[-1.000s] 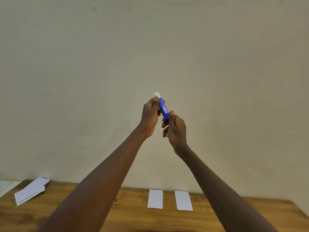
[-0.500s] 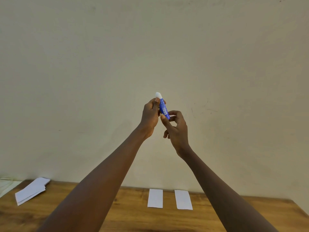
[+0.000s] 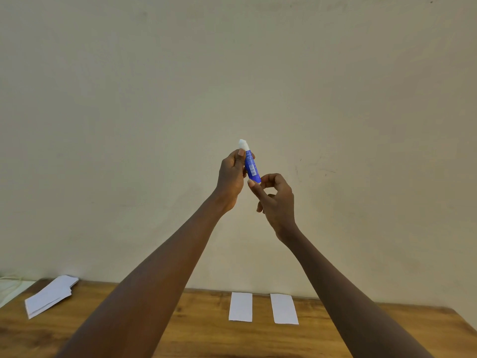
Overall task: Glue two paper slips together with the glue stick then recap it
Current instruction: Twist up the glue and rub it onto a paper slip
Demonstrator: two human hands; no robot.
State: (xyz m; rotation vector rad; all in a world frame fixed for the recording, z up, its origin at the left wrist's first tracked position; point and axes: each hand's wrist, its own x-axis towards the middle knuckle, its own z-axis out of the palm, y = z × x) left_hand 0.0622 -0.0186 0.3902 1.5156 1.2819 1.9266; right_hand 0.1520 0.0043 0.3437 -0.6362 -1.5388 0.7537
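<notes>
Two paper slips [image 3: 262,307] lie side by side, apart, on wooden table [image 3: 206,332] against bare wall [image 3: 129,125].

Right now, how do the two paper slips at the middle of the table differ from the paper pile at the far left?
The two paper slips lie single and flat, side by side with a gap, square to the table edge; the paper pile is several sheets stacked and fanned, lying at an angle. The slips sit below the hands; the pile sits far left. All are white and untouched.
</notes>
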